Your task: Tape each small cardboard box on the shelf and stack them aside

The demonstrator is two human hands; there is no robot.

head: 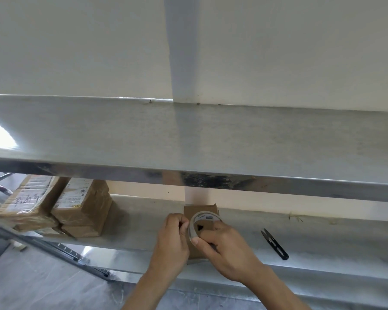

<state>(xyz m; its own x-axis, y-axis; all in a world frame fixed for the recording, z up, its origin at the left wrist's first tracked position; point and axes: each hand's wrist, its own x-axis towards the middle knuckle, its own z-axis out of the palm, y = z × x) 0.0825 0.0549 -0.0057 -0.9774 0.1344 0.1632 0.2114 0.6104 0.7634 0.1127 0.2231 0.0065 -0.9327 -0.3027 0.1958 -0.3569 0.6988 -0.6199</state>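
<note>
Hands noted over lower steel shelf [300, 249]: our right hand [224, 249] grips the round tape roll [202, 224]; left hand [174, 240] pinches its edge. Small brown cardboard box [199, 210] sits beneath, taped boxes [81, 206] stacked left.

We can read nothing outright: the printed labels [74, 194] on the stacked boxes [81, 211], the handwriting [23, 201] beside them and the tape roll [204, 224] print are blurred.
</note>
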